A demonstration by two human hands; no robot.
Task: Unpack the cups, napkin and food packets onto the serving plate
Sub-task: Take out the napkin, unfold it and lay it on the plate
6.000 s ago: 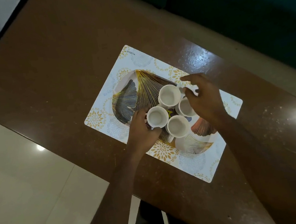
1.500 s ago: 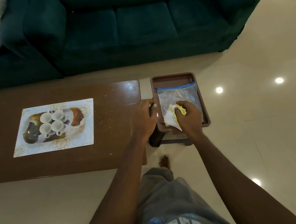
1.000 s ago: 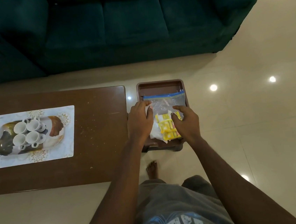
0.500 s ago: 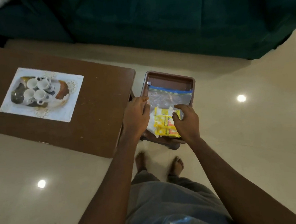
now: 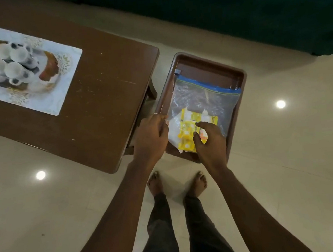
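Note:
Yellow food packets [image 5: 189,132] and a white napkin [image 5: 173,133] lie at the near end of a brown tray [image 5: 206,64], on a clear zip bag [image 5: 204,101] with a blue seal. My right hand [image 5: 209,142] pinches the yellow packets. My left hand [image 5: 152,135] rests at the tray's left rim, fingers touching the napkin's edge. Far left, several white cups [image 5: 11,62] stand on the patterned serving plate [image 5: 50,71], which sits on a white placemat [image 5: 62,79].
The brown wooden table [image 5: 101,104] lies left of the tray. A dark green sofa [image 5: 252,14] runs along the back. My bare feet [image 5: 176,184] stand on the glossy tiled floor below the tray.
The view has tilted and closed in on the tray. My right hand's thumb and fingers have closed on the yellow packets; my left hand stays at the tray's left side.

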